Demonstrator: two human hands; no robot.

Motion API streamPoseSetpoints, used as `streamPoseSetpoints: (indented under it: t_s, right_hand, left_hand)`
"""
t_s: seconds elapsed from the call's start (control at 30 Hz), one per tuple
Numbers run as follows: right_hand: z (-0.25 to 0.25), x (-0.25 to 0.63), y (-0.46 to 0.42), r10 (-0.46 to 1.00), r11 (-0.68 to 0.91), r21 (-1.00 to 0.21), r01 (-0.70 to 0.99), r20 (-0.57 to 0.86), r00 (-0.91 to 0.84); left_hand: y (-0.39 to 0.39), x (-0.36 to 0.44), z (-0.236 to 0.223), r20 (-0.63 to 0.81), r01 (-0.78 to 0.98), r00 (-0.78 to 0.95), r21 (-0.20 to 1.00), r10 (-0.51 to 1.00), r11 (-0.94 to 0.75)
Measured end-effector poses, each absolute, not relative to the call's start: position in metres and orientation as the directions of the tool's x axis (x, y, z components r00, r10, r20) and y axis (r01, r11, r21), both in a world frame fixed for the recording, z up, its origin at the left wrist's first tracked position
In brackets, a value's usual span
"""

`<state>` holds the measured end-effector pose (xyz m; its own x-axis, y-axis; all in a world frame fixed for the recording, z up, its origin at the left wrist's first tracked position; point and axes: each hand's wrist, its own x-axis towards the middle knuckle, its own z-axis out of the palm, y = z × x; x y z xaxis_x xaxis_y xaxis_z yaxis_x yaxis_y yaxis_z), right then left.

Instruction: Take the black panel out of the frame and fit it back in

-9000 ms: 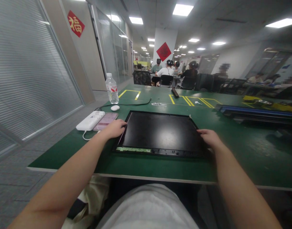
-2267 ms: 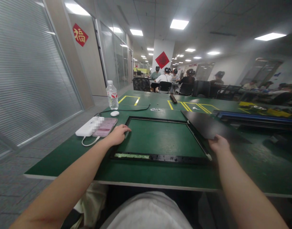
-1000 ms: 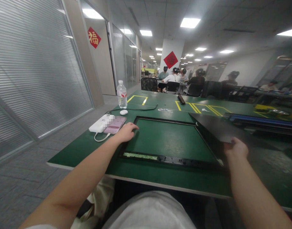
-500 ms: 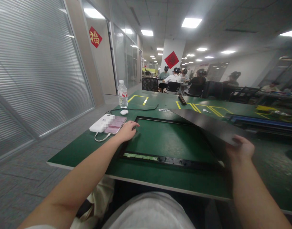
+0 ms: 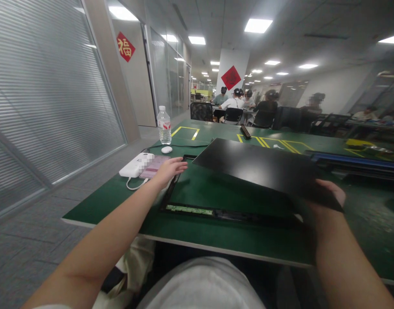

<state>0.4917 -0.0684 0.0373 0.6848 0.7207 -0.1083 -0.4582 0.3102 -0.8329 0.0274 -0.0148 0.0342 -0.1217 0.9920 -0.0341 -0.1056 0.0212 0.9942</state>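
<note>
My right hand [image 5: 330, 197] grips the right edge of a thin, dark, flat panel [image 5: 258, 165], which is held tilted above a black rectangular frame [image 5: 174, 184]. The frame lies on the green table, its front side carrying a strip of green circuit board [image 5: 190, 210]. Over the frame's left side is my left hand [image 5: 171, 169], its fingers stretched out toward the panel and holding nothing. A gap shows between those fingertips and the panel's left corner. The panel hides much of the frame's back and right sides.
Left of the frame lie a white power bank [image 5: 135, 165], a phone [image 5: 154, 166] and a white oval case [image 5: 166, 149]. A water bottle [image 5: 164, 125] stands behind them. Farther right is a long blue-edged part [image 5: 354, 163]. People [image 5: 233, 102] sit at tables beyond.
The panel has turned so that more of its glossy upper face shows, and its left end has swung left over the frame. My left hand's fingers have straightened.
</note>
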Motion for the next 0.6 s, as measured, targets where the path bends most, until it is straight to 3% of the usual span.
streamPoseSetpoints:
  t_s: [0.23, 0.5, 0.6]
  right_hand:
    - [0.041, 0.488, -0.065, 0.729, 0.252, -0.843, -0.475, -0.158, 0.666]
    - [0.035, 0.475, -0.062, 0.8, 0.18, -0.907, -0.381, -0.09, 0.593]
    - [0.038, 0.469, -0.065, 0.88, 0.101, -0.945, -0.311, -0.061, 0.471]
  left_hand:
    - [-0.024, 0.032, 0.049, -0.196, -0.393, -0.02, 0.903, 0.98, 0.172]
    - [-0.021, 0.023, 0.056, -0.277, -0.461, -0.05, 0.859, 0.96, 0.223]
    - [-0.021, 0.022, 0.057, -0.283, -0.43, -0.042, 0.87, 0.958, 0.239]
